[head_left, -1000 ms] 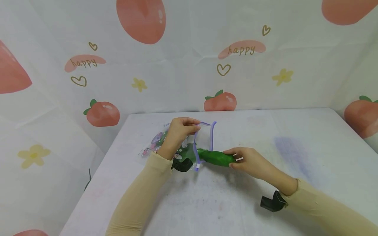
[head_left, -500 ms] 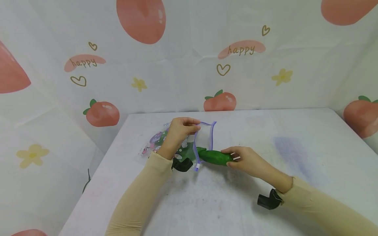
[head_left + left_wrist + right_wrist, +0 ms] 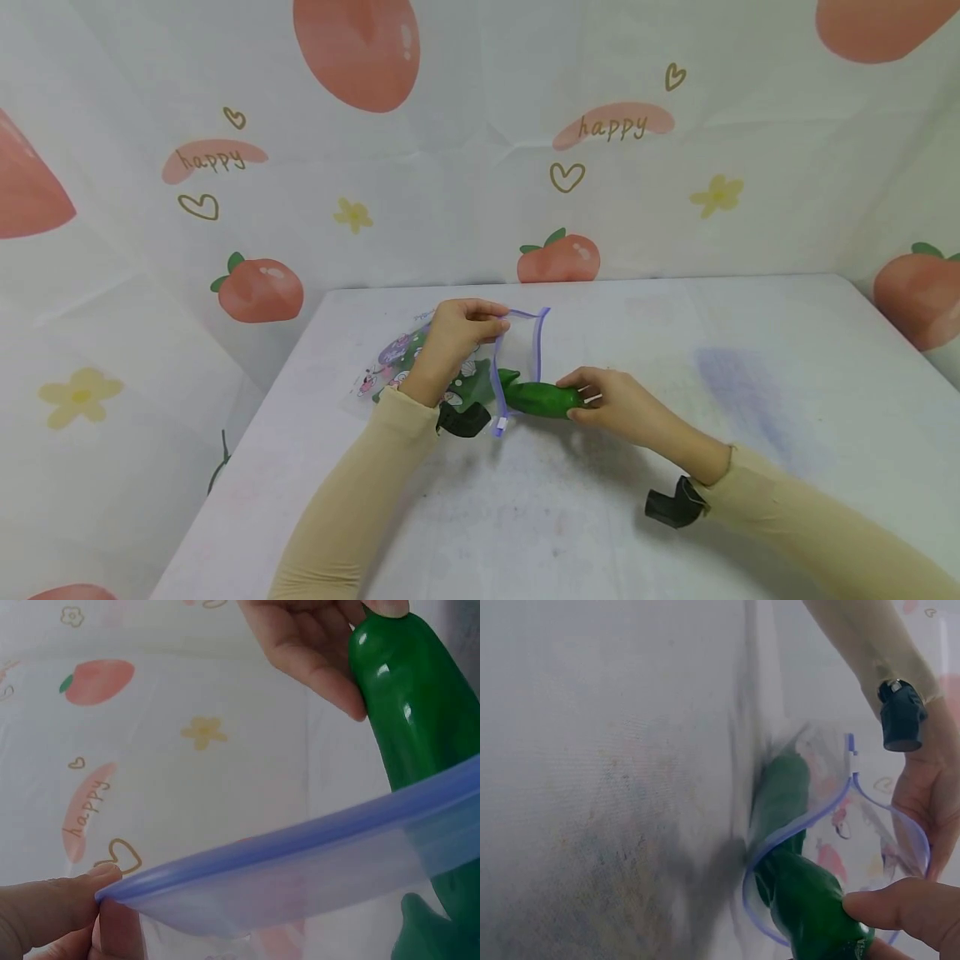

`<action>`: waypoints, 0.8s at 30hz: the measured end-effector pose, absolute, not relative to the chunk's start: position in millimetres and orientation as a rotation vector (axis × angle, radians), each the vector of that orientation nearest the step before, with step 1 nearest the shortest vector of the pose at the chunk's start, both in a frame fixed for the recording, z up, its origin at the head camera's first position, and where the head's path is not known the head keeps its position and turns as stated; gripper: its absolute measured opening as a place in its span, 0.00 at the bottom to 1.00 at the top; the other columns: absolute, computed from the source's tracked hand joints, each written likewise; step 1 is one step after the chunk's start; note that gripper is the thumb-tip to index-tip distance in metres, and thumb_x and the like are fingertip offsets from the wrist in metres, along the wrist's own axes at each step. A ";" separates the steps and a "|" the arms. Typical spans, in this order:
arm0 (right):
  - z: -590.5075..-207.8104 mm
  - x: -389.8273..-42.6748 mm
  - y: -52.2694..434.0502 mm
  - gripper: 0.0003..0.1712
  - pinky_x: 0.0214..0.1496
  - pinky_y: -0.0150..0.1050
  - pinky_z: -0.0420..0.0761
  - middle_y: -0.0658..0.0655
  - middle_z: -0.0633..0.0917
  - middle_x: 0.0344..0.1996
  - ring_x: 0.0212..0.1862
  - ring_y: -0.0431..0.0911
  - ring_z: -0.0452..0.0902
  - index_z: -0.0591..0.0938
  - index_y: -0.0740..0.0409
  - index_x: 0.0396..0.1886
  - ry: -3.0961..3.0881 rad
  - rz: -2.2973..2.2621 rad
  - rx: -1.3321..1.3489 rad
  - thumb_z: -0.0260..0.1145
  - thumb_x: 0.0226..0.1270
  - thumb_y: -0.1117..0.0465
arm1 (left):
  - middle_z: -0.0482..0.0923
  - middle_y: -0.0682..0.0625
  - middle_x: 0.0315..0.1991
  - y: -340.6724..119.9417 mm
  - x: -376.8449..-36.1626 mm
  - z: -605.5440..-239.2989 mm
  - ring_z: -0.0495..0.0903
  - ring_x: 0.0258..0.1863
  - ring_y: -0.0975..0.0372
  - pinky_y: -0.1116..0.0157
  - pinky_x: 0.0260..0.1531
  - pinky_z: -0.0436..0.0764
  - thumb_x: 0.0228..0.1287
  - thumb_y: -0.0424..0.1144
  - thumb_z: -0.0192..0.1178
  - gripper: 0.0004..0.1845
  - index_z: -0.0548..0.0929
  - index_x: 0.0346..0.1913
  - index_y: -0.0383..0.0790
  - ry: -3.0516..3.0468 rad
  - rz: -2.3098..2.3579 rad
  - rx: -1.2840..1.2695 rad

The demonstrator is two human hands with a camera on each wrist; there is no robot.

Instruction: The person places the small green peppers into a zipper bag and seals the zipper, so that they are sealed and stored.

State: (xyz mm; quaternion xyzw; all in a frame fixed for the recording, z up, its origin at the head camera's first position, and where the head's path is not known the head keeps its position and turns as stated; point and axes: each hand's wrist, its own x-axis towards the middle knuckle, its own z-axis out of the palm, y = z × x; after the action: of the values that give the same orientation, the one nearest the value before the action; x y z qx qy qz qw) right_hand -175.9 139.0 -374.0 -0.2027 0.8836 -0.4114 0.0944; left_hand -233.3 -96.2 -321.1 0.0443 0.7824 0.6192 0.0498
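Near the table's [image 3: 675, 333] far-left corner, a left hand [image 3: 450, 337] pinches open the limp zip bag's [image 3: 517, 350] purple rim; a right hand [image 3: 611, 404] grips the green cucumber's [image 3: 542, 398] outer end, its tip inside; it looks firm, smooth, likely slippery, best held at the end.

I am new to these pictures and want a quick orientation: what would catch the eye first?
The glossy green cucumber at the table's middle, held at its end by the right hand, its other end inside a clear zip bag. The left hand pinches the bag's purple rim, holding the mouth open.
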 end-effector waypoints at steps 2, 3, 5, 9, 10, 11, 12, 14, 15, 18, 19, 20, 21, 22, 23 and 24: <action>-375.9 -177.2 138.3 0.18 0.46 0.43 0.84 0.61 0.84 0.46 0.46 0.53 0.83 0.81 0.63 0.51 2.619 -1.226 -0.600 0.68 0.59 0.67 | 0.83 0.45 0.37 -96.1 -233.4 -321.1 0.82 0.34 0.63 0.63 0.43 0.84 0.59 0.30 0.66 0.11 0.86 0.45 0.33 2.384 1.884 0.130; -376.3 -177.6 138.1 0.18 0.46 0.44 0.84 0.61 0.84 0.46 0.46 0.52 0.83 0.81 0.63 0.51 2.619 -1.228 -0.604 0.68 0.59 0.67 | 0.83 0.45 0.37 -96.0 -233.4 -321.0 0.82 0.34 0.62 0.63 0.43 0.84 0.59 0.30 0.66 0.11 0.86 0.45 0.33 2.384 1.884 0.128; -377.8 -178.7 137.6 0.18 0.46 0.43 0.84 0.61 0.84 0.46 0.45 0.52 0.83 0.82 0.63 0.51 2.625 -1.223 -0.602 0.69 0.59 0.67 | 0.83 0.45 0.37 -96.0 -233.2 -320.8 0.82 0.35 0.62 0.61 0.45 0.84 0.59 0.30 0.66 0.11 0.86 0.46 0.33 2.383 1.881 0.132; -378.1 -180.2 136.8 0.19 0.43 0.42 0.84 0.61 0.84 0.49 0.45 0.52 0.83 0.83 0.61 0.51 2.634 -1.200 -0.598 0.69 0.58 0.66 | 0.83 0.44 0.37 -95.9 -233.1 -321.2 0.82 0.36 0.60 0.54 0.50 0.82 0.59 0.30 0.66 0.11 0.86 0.46 0.32 2.376 1.883 0.141; -378.0 -180.5 136.5 0.19 0.43 0.41 0.84 0.62 0.84 0.50 0.45 0.52 0.83 0.83 0.61 0.51 2.637 -1.190 -0.593 0.70 0.59 0.66 | 0.83 0.44 0.38 -95.9 -233.2 -321.4 0.82 0.36 0.60 0.54 0.50 0.82 0.59 0.30 0.66 0.11 0.86 0.46 0.32 2.375 1.883 0.142; -377.4 -180.5 136.3 0.19 0.42 0.41 0.84 0.62 0.83 0.51 0.45 0.52 0.83 0.83 0.60 0.52 2.638 -1.182 -0.592 0.70 0.59 0.66 | 0.83 0.44 0.38 -95.9 -233.5 -321.7 0.82 0.36 0.60 0.54 0.50 0.82 0.59 0.30 0.66 0.11 0.86 0.46 0.32 2.374 1.884 0.143; -377.0 -180.6 136.0 0.19 0.42 0.41 0.84 0.61 0.83 0.52 0.45 0.51 0.83 0.83 0.59 0.52 2.637 -1.178 -0.576 0.70 0.59 0.65 | 0.83 0.44 0.38 -95.9 -233.7 -321.9 0.82 0.36 0.60 0.55 0.49 0.82 0.59 0.31 0.66 0.11 0.86 0.46 0.32 2.376 1.883 0.142; -376.5 -180.8 135.4 0.20 0.43 0.41 0.83 0.61 0.83 0.53 0.45 0.51 0.83 0.82 0.58 0.53 2.635 -1.171 -0.570 0.70 0.59 0.64 | 0.83 0.44 0.37 -95.9 -234.2 -322.3 0.82 0.36 0.61 0.59 0.47 0.83 0.59 0.31 0.66 0.11 0.86 0.46 0.32 2.378 1.880 0.142; -376.4 -181.0 135.2 0.20 0.43 0.41 0.83 0.61 0.82 0.53 0.45 0.51 0.83 0.82 0.58 0.53 2.632 -1.172 -0.575 0.70 0.60 0.64 | 0.83 0.44 0.37 -96.0 -234.4 -322.4 0.82 0.35 0.61 0.61 0.46 0.84 0.59 0.31 0.66 0.11 0.86 0.46 0.32 2.379 1.880 0.142; -376.3 -181.7 134.3 0.20 0.45 0.42 0.84 0.62 0.83 0.52 0.45 0.52 0.83 0.81 0.61 0.53 2.617 -1.208 -0.582 0.70 0.60 0.64 | 0.83 0.45 0.37 -96.0 -234.4 -322.1 0.82 0.35 0.62 0.65 0.43 0.84 0.59 0.31 0.66 0.11 0.86 0.45 0.33 2.389 1.873 0.144; -376.7 -182.2 134.1 0.20 0.45 0.42 0.84 0.62 0.83 0.52 0.45 0.52 0.84 0.81 0.62 0.53 2.611 -1.223 -0.587 0.70 0.60 0.64 | 0.83 0.44 0.38 -96.0 -234.3 -322.0 0.82 0.35 0.62 0.65 0.43 0.84 0.59 0.31 0.66 0.11 0.86 0.45 0.33 2.390 1.873 0.145; -377.1 -182.8 133.9 0.20 0.45 0.42 0.84 0.62 0.83 0.51 0.45 0.53 0.84 0.81 0.62 0.52 2.606 -1.237 -0.592 0.70 0.60 0.64 | 0.84 0.44 0.38 -96.0 -234.1 -322.0 0.82 0.35 0.62 0.65 0.43 0.84 0.59 0.32 0.66 0.11 0.86 0.45 0.33 2.393 1.872 0.145; -377.5 -183.4 133.7 0.20 0.45 0.42 0.84 0.62 0.83 0.51 0.45 0.53 0.84 0.80 0.63 0.52 2.599 -1.249 -0.591 0.71 0.60 0.64 | 0.84 0.45 0.37 -96.0 -234.0 -321.9 0.82 0.35 0.62 0.65 0.43 0.84 0.59 0.32 0.67 0.11 0.86 0.45 0.34 2.397 1.869 0.145; -377.8 -183.9 133.4 0.20 0.45 0.42 0.84 0.62 0.83 0.50 0.45 0.53 0.84 0.81 0.64 0.52 2.594 -1.258 -0.586 0.71 0.59 0.64 | 0.84 0.45 0.37 -96.0 -233.8 -321.8 0.82 0.35 0.62 0.64 0.43 0.84 0.59 0.32 0.67 0.11 0.86 0.45 0.34 2.400 1.868 0.144; -378.3 -184.4 133.3 0.20 0.45 0.42 0.84 0.62 0.83 0.50 0.45 0.52 0.84 0.81 0.64 0.52 2.588 -1.267 -0.580 0.71 0.59 0.64 | 0.84 0.45 0.37 -96.0 -233.7 -321.7 0.82 0.35 0.61 0.64 0.43 0.84 0.59 0.32 0.67 0.10 0.86 0.44 0.34 2.400 1.869 0.143; -378.6 -184.9 133.2 0.20 0.46 0.42 0.84 0.62 0.83 0.50 0.45 0.52 0.84 0.81 0.64 0.52 2.582 -1.274 -0.573 0.71 0.59 0.64 | 0.84 0.45 0.37 -96.1 -233.5 -321.7 0.82 0.35 0.61 0.64 0.43 0.84 0.59 0.32 0.67 0.11 0.86 0.45 0.34 2.402 1.867 0.143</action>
State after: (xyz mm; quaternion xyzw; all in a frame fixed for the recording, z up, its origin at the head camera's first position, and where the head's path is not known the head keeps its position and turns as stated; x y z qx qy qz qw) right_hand -184.9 133.2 -378.6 -0.1942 0.8749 -0.4316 0.1029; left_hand -233.5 -96.1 -321.7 0.0469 0.7877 0.6124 0.0479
